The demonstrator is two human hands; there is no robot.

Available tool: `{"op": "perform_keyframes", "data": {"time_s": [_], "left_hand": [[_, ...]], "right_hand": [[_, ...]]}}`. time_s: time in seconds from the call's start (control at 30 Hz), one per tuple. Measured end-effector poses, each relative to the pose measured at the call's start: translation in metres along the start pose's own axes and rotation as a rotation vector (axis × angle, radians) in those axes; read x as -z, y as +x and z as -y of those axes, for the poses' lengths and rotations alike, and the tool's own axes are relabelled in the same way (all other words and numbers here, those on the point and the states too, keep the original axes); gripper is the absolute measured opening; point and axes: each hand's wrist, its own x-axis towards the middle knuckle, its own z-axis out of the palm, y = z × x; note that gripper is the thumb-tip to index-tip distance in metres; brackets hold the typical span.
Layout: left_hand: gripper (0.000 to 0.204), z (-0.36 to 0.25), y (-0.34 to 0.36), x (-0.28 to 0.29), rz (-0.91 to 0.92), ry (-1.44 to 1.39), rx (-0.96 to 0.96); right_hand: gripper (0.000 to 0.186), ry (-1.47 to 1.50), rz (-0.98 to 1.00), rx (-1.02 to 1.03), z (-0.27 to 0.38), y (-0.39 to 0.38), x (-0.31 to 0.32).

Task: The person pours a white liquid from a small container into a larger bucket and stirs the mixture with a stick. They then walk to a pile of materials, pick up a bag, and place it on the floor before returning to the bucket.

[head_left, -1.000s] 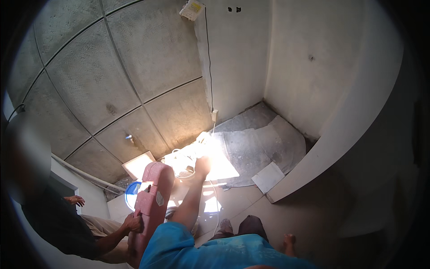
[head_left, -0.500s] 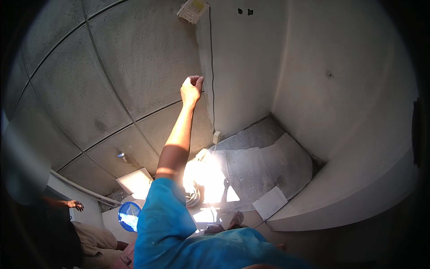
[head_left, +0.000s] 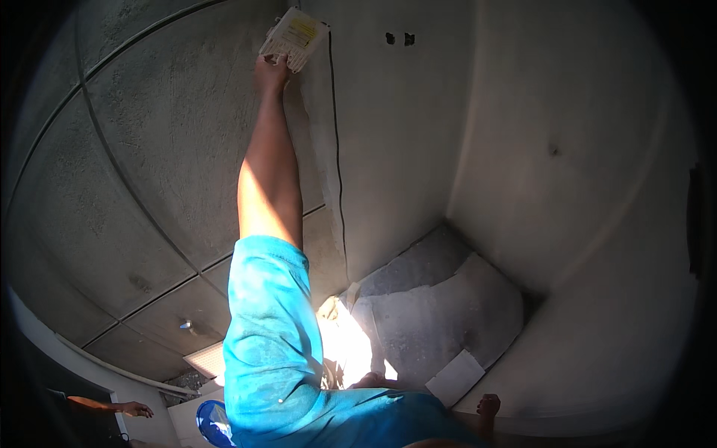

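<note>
My left arm reaches up along the wall. My left hand point(head_left: 272, 73) is at the lower edge of a white box point(head_left: 293, 39) with a yellow label, its thumb and fingers closed on that edge. A dark cable point(head_left: 336, 142) runs down the wall from beside the box. Low on the right is my right hand point(head_left: 489, 405), with curled fingers and nothing visible in them.
Grey grooved wall panels point(head_left: 142, 149) stand on the left, a plain wall point(head_left: 567, 209) on the right. Grey sheeting point(head_left: 441, 321) and a white tile point(head_left: 455, 377) lie below. At lower left are a blue bucket point(head_left: 214, 422) and another person's hand point(head_left: 137, 409).
My left hand has risen from mid-wall to the box and taken hold of its lower edge. My right hand has come into view at lower right. The view has tilted upward.
</note>
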Motion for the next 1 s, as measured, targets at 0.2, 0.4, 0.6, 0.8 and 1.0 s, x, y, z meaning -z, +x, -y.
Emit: {"op": "perform_keyframes", "data": {"time_s": [0.2, 0.4, 0.6, 0.8, 1.0], "left_hand": [[0.053, -0.005, 0.063, -0.031, 0.159, -0.171, 0.074], [0.051, 0.014, 0.132, -0.05, 0.175, -0.054, -0.184], [0.048, -0.004, 0.093, -0.048, 0.14, 0.01, -0.136], [0.045, 0.004, 0.094, -0.035, 0.174, -0.065, -0.057], [0.045, -0.008, 0.097, -0.055, 0.272, -0.106, -0.123]], "right_hand": [[0.006, -0.283, -0.104, -0.086, -0.042, -0.037, -0.037], [0.006, -0.357, -0.103, -0.037, -0.035, -0.049, -0.072], [0.006, -0.387, -0.103, 0.079, -0.055, -0.033, -0.083], [0.008, -0.407, -0.08, 0.381, -0.089, 0.01, -0.082], [0.015, -0.261, -0.02, -0.15, -0.061, -0.024, -0.082]]}}
